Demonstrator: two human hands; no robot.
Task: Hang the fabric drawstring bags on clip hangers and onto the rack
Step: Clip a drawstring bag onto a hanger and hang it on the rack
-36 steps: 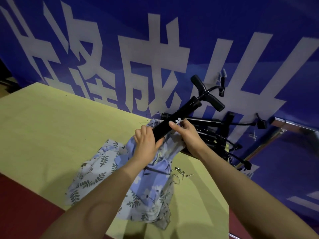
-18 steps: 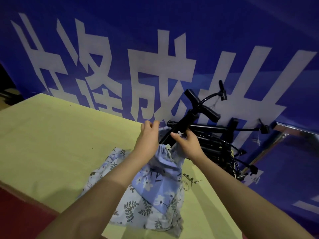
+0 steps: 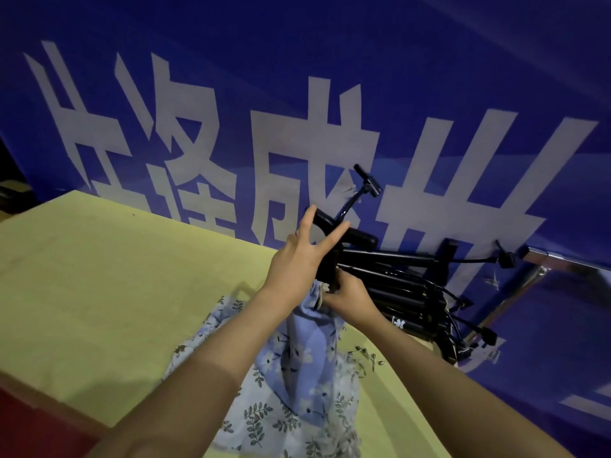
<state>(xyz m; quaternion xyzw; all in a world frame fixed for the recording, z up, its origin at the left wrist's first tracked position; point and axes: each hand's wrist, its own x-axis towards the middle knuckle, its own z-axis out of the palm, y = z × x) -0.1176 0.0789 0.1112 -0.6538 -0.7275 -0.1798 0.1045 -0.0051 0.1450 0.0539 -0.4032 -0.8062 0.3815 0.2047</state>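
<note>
Left hand (image 3: 299, 259) risen, fingers spread on hanger (image 3: 334, 226).

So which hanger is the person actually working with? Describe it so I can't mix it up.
Start at the yellow table below the blue banner. At its far right edge lies a pile of black hangers. The one in use is lifted and tilted above that pile, between both hands, over the blue floral bag.

Two hands (image 3: 299, 259), roughly two floral bags (image 3: 297, 365), several stacked black hangers (image 3: 396, 285)
</note>
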